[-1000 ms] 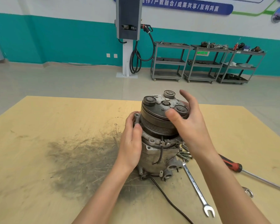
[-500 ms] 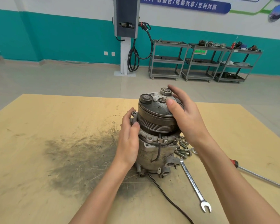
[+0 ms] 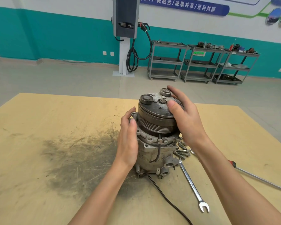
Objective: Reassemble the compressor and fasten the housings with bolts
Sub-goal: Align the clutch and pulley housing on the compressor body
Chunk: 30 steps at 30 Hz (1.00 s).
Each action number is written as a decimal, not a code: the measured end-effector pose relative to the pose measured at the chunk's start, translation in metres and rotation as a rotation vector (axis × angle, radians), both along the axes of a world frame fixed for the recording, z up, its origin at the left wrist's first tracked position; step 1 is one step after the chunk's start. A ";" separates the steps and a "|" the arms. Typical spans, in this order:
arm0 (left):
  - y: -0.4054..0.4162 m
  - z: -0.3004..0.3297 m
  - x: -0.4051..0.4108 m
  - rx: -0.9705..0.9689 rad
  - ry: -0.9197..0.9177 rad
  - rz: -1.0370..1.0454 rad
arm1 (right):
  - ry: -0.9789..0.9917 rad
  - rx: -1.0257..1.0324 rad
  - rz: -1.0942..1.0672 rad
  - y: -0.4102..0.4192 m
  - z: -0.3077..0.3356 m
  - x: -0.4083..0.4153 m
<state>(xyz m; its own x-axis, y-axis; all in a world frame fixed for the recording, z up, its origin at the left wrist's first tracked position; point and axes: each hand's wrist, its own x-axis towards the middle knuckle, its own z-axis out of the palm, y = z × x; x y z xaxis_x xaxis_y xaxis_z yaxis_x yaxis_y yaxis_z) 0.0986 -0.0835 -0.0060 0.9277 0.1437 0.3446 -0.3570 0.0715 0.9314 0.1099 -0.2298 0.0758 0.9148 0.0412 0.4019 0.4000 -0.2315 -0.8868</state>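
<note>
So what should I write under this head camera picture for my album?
Two hands steady an upright compressor on a wooden table, loose bolts and a wrench beside it.

From my feed I see a wall [image 3: 55, 34] painted teal below and white above, with a blue banner [image 3: 185, 5] of white characters near the top. A grey charging unit [image 3: 126, 17] on a white post hangs a black cable [image 3: 133, 57]. Three grey metal shelf carts [image 3: 199, 62] stand along the wall on a pale tiled floor [image 3: 55, 78]. The tan worktop [image 3: 39, 176] carries a dark smudge.
</note>
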 end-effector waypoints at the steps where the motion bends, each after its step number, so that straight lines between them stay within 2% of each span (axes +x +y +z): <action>1: 0.000 0.000 0.000 -0.025 -0.009 -0.014 | 0.001 0.006 0.000 0.000 -0.001 0.000; 6: 0.000 -0.001 0.001 -0.122 -0.013 -0.062 | 0.005 0.028 0.019 -0.002 -0.003 0.003; 15: 0.001 -0.003 0.004 -0.118 -0.015 -0.050 | 0.011 0.042 0.114 -0.008 -0.003 0.006; 30: 0.001 -0.004 0.005 -0.131 -0.009 -0.072 | 0.022 0.083 0.135 -0.009 -0.003 0.008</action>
